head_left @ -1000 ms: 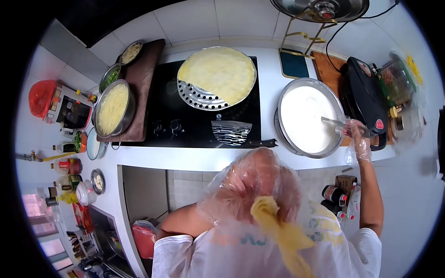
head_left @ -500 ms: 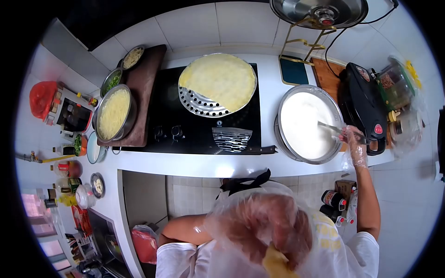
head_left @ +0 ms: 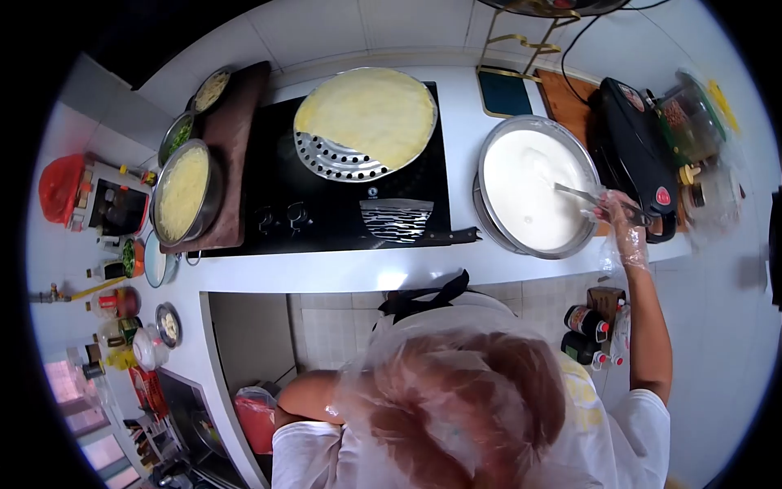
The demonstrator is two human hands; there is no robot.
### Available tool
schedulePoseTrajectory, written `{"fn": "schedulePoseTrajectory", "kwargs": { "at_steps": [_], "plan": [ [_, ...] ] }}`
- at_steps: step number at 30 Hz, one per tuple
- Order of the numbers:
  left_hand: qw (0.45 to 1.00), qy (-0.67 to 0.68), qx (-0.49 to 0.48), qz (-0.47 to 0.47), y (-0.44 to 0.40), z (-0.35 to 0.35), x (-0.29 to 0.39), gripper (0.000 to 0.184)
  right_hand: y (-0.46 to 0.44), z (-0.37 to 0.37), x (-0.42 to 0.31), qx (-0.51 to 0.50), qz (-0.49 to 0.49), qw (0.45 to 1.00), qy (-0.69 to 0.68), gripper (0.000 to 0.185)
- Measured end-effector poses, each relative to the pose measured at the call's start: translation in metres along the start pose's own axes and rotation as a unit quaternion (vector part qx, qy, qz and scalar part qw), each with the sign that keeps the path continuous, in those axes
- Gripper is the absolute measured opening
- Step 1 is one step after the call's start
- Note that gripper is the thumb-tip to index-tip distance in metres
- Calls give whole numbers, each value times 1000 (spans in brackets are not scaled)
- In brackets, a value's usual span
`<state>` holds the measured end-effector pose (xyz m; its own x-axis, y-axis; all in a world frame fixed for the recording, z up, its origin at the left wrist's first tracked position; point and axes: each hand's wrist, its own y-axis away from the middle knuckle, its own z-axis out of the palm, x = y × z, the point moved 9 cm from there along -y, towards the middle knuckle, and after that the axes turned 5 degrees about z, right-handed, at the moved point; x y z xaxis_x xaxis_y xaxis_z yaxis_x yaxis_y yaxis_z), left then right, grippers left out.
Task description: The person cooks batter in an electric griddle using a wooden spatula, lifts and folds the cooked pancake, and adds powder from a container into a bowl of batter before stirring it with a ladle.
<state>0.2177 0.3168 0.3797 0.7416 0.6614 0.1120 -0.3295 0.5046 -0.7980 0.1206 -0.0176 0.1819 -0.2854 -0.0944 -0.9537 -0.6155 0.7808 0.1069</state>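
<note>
My right hand (head_left: 623, 213), in a clear plastic glove, is closed around the handle of a long metal utensil (head_left: 577, 194). The utensil's head is hidden under the white batter (head_left: 529, 179) in a large steel bowl (head_left: 498, 230). Close to the camera, my left hand (head_left: 464, 399) looms large and blurred in a loose plastic glove. Its fingers are curled, and whatever they hold is hidden. A pale yellow pancake (head_left: 371, 110) covers most of a perforated metal tray (head_left: 342, 159) on the black cooktop.
A broad-bladed knife (head_left: 397, 220) rests at the cooktop's front. Bowls of shreds (head_left: 185, 196) and chopped greens (head_left: 181, 140) line a brown board (head_left: 232, 155) at left. A black electric griddle (head_left: 631, 155) stands right of the batter bowl. Bottles (head_left: 585, 323) stand on the floor.
The view has shifted, so the counter sits higher. My left hand has come nearer the camera, and the yellow piece in its fingers is out of sight. The utensil has moved slightly in the batter.
</note>
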Motion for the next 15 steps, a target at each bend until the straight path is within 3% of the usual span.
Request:
{"fn": "schedulePoseTrajectory", "kwargs": {
  "at_steps": [5,9,11,15],
  "plan": [
    [999,9,12,-35,5,0,-9,15,21,-20,0,-23,38,999,-13,25],
    [997,27,12,-64,7,4,-23,15,12,-42,-2,43,4,999,28,25],
    [996,35,9,-78,7,5,-30,16,4,-28,-3,67,-13,998,-4,23],
    [994,40,14,-97,7,4,-37,16,1,0,11,13,21,998,-66,23]
  ]
}}
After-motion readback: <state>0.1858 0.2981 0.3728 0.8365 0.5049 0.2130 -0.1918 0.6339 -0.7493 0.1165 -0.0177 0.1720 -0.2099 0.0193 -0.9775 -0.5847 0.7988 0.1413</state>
